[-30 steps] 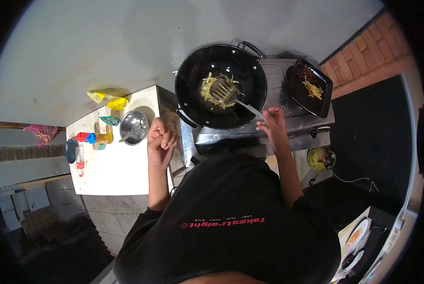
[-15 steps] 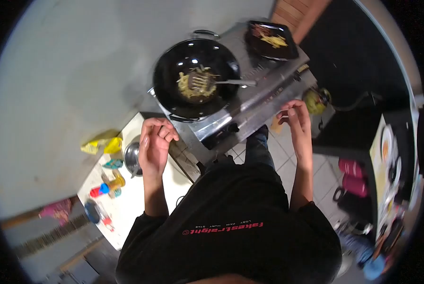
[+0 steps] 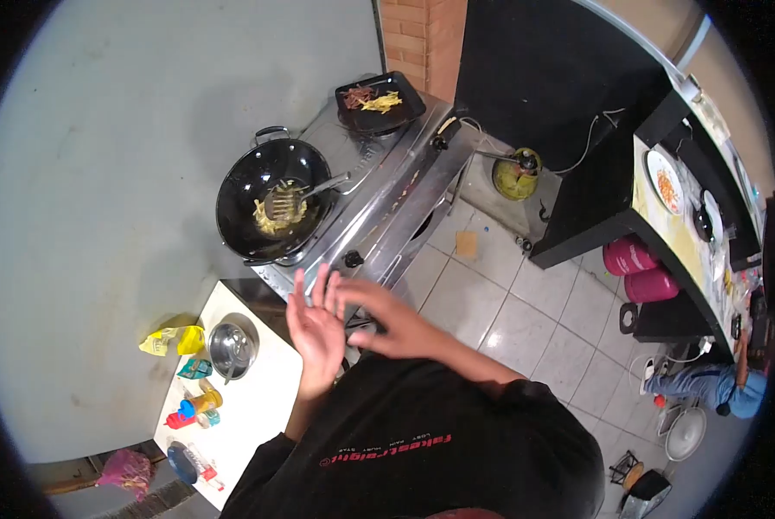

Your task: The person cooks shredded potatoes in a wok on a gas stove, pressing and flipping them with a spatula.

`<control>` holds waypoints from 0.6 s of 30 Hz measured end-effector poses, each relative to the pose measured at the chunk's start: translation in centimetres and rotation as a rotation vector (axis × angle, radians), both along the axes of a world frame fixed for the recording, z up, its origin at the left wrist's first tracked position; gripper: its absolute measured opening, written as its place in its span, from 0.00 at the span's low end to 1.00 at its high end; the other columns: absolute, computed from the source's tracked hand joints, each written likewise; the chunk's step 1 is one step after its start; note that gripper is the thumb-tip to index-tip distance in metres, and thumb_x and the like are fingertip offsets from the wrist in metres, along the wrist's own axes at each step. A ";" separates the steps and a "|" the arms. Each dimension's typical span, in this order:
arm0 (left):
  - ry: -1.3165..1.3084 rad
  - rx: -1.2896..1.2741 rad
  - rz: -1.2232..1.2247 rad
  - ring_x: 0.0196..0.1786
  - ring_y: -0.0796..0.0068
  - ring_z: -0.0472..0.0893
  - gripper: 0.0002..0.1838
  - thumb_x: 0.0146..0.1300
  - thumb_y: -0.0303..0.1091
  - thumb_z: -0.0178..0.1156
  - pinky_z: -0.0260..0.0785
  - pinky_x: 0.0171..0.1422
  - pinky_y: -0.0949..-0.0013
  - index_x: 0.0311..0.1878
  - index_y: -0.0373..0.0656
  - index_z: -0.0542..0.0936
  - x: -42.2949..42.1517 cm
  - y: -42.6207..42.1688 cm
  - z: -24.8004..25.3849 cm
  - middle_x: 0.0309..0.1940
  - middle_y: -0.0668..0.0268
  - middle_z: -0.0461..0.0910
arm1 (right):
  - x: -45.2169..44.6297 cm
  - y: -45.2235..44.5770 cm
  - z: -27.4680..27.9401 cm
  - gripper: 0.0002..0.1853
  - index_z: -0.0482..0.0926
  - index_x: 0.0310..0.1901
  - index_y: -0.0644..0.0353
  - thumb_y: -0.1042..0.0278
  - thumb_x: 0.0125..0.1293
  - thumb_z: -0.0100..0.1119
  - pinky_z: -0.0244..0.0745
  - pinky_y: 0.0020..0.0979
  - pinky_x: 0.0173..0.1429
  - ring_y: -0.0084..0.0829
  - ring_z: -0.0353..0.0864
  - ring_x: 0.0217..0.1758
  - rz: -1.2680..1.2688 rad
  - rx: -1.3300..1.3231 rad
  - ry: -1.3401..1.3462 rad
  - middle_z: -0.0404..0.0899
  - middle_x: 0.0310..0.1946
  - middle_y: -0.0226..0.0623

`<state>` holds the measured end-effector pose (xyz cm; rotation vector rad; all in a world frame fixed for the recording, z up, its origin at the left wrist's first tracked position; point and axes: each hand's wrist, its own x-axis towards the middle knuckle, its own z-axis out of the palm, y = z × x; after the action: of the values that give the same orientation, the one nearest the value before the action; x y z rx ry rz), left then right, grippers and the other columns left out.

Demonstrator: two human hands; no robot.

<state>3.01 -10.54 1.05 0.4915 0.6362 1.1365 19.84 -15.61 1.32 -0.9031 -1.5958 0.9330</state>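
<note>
My left hand (image 3: 318, 336) is raised in front of my shirt, palm showing, fingers spread and holding nothing. Right beside it, my right hand (image 3: 380, 322) reaches across with its fingers stretched out, overlapping the left fingertips in view; whether they touch I cannot tell. Beyond both hands, a black wok (image 3: 234, 203) sits on a metal gas stove (image 3: 372, 208). A slotted spatula (image 3: 328, 183) rests in the wok on pale yellow strips of food (image 3: 271, 222). Farther back on the stove, a black square tray (image 3: 407, 107) bears brown strips and yellow strips.
At left, a white table (image 3: 262, 398) carries a metal bowl (image 3: 232, 346), a yellow packet (image 3: 173, 341) and squeeze bottles (image 3: 201, 403). Right of the stove stand a green gas cylinder (image 3: 515, 180) and a black counter (image 3: 595, 203). A person in blue (image 3: 742, 389) is at far right.
My hands have come together from being wide apart; the right moved left across my body. My view has turned, so the wok appears farther left. The spatula still lies in it.
</note>
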 end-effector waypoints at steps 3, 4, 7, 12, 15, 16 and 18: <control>-0.213 0.046 -0.271 0.81 0.55 0.58 0.40 0.76 0.67 0.37 0.52 0.81 0.48 0.82 0.54 0.55 3.7 -1.6 -1.0 0.81 0.52 0.56 | -0.2 -3.8 -1.0 0.33 0.69 0.72 0.53 0.53 0.69 0.66 0.46 0.51 0.83 0.47 0.57 0.81 0.078 0.123 -0.271 0.63 0.75 0.44; -0.280 0.045 -0.309 0.82 0.56 0.57 0.41 0.76 0.69 0.36 0.52 0.81 0.48 0.83 0.54 0.54 4.6 -2.0 0.3 0.81 0.52 0.55 | 0.5 -4.9 -1.4 0.34 0.69 0.73 0.52 0.52 0.69 0.65 0.46 0.53 0.82 0.48 0.58 0.80 -0.005 0.182 -0.378 0.65 0.73 0.44; -0.236 0.118 -0.271 0.83 0.54 0.55 0.43 0.76 0.69 0.36 0.51 0.82 0.47 0.83 0.49 0.53 5.8 -3.2 3.3 0.82 0.51 0.51 | 3.8 -7.7 -2.9 0.30 0.72 0.70 0.52 0.54 0.70 0.65 0.54 0.53 0.77 0.47 0.65 0.73 -0.136 0.153 -0.499 0.71 0.65 0.44; 0.119 0.559 -0.050 0.81 0.54 0.60 0.43 0.77 0.67 0.35 0.51 0.83 0.53 0.79 0.40 0.58 8.3 -6.9 6.1 0.79 0.45 0.59 | 7.5 -12.8 -8.0 0.13 0.81 0.50 0.59 0.62 0.70 0.64 0.70 0.43 0.59 0.43 0.77 0.49 0.019 -0.186 -0.085 0.77 0.43 0.41; 0.377 0.681 -0.212 0.78 0.55 0.65 0.45 0.77 0.67 0.34 0.55 0.80 0.57 0.76 0.33 0.62 12.4 -9.5 2.1 0.75 0.46 0.66 | 6.2 -14.6 -1.8 0.11 0.72 0.34 0.63 0.70 0.65 0.66 0.68 0.39 0.48 0.43 0.71 0.40 -0.125 0.031 0.066 0.71 0.37 0.43; 0.495 0.641 -0.343 0.78 0.59 0.65 0.46 0.77 0.69 0.31 0.53 0.80 0.59 0.75 0.33 0.64 13.1 -11.7 1.3 0.75 0.53 0.67 | 5.9 -15.0 -0.3 0.11 0.72 0.37 0.62 0.67 0.65 0.66 0.67 0.40 0.50 0.45 0.71 0.43 -0.190 0.089 0.030 0.70 0.38 0.44; -0.055 0.285 -0.665 0.78 0.60 0.64 0.46 0.77 0.70 0.28 0.53 0.80 0.57 0.75 0.35 0.64 14.3 -12.4 -0.6 0.76 0.55 0.66 | 5.7 -14.6 -0.9 0.12 0.74 0.43 0.61 0.66 0.65 0.65 0.67 0.44 0.55 0.48 0.72 0.50 -0.372 0.109 -0.164 0.72 0.43 0.47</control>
<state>17.31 -22.98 0.40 0.8380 0.2240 0.6010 25.50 -30.20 0.45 -1.1738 -1.5277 0.5181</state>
